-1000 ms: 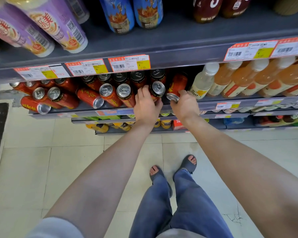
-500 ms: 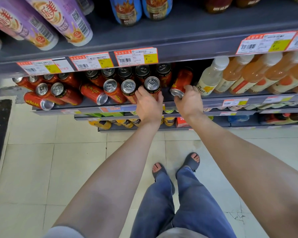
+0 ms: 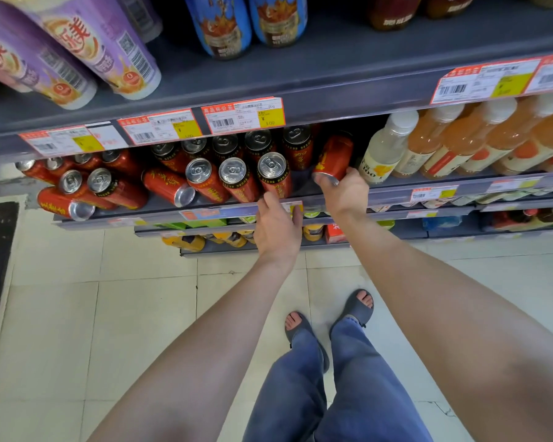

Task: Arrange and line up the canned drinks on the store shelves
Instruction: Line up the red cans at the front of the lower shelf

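A tilted red can (image 3: 334, 157), at the right end of the shelf (image 3: 391, 191) beside a pale bottle (image 3: 385, 145), is gripped by the right hand (image 3: 345, 194). The left hand (image 3: 278, 226) hangs relaxed and empty just below the upright front cans (image 3: 237, 180).

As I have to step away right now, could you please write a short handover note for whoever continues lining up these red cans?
Left hand: open, holding nothing, at the shelf edge below the front row.
Right hand: grip on the lower end of a tilted red can, beside the pale bottle.
Done: three front cans stand upright in line, more behind them.
Left: stand the tilted can up, right the lying can and the far-left lying can, tidy the left cluster.
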A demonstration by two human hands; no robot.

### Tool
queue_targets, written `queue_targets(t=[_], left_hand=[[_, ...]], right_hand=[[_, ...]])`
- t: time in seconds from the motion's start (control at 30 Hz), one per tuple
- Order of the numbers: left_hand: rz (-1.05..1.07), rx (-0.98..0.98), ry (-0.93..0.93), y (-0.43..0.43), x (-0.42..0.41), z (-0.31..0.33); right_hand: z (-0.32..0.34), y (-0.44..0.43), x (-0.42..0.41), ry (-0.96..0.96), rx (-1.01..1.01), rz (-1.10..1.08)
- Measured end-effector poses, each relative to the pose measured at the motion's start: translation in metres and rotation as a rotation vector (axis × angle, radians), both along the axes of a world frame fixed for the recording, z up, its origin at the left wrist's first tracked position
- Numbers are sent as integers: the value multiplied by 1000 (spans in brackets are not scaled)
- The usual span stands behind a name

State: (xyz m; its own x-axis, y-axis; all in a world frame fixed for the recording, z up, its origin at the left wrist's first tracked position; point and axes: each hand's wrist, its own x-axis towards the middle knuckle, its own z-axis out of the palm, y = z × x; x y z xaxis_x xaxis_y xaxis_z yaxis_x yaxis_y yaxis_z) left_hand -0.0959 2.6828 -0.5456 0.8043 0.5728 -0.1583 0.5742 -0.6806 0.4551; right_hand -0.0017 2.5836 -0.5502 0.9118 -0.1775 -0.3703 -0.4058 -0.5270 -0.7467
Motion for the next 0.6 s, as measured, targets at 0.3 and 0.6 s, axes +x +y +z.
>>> queue_targets(t=[0.3, 0.6], left_hand=[[-198, -58, -118, -6, -2, 0], [-197, -165, -136, -11, 6, -2]], right_hand=[[-7, 14, 14, 79, 26, -106], [-11, -1, 20, 96, 171, -77]])
